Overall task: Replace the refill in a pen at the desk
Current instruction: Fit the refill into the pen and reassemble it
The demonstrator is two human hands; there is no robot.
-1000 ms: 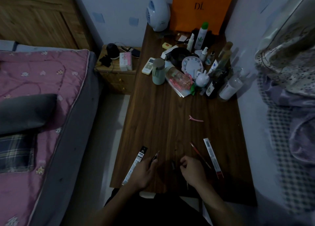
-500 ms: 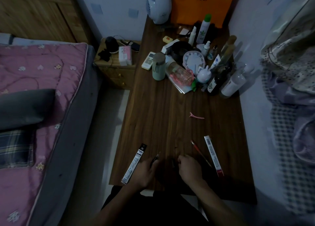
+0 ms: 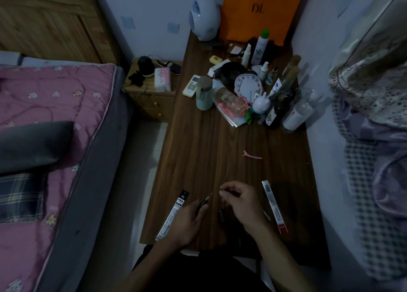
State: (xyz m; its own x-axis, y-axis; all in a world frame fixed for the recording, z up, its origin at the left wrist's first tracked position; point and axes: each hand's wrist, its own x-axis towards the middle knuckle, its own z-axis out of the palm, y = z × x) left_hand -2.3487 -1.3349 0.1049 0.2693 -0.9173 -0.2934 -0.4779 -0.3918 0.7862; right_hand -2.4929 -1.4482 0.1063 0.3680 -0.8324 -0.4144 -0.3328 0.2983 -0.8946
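Dim light; I read fine detail poorly. Left hand (image 3: 187,220) sits at about 7 o'clock on the table (image 3: 198,155), fingers closed around a dark pen barrel (image 3: 203,202) whose tip points up toward 1 o'clock; the lower part of the barrel is hidden inside the fist. Right hand (image 3: 241,201) is just beside it at 5 o'clock, thumb and fingertips pinched together near the pen tip; I cannot tell what they pinch, as anything there is too thin and dark to resolve. A small dark piece (image 3: 221,215) lies on the table between the two hands; I cannot identify it. A refill packet with black header (image 3: 172,215) lies just left of the left hand, its near end overhanging the table edge. A second packet with red end (image 3: 274,206) lies right of the right hand; a thin pale stick (image 3: 267,215) shows between that hand and the packet, mostly covered by the hand. A pink hair clip (image 3: 252,155) lies alone at centre right. The clutter of bottles (image 3: 275,106) at 12 to 1 o'clock overlaps heavily. Both forearms are cut off by the bottom edge.
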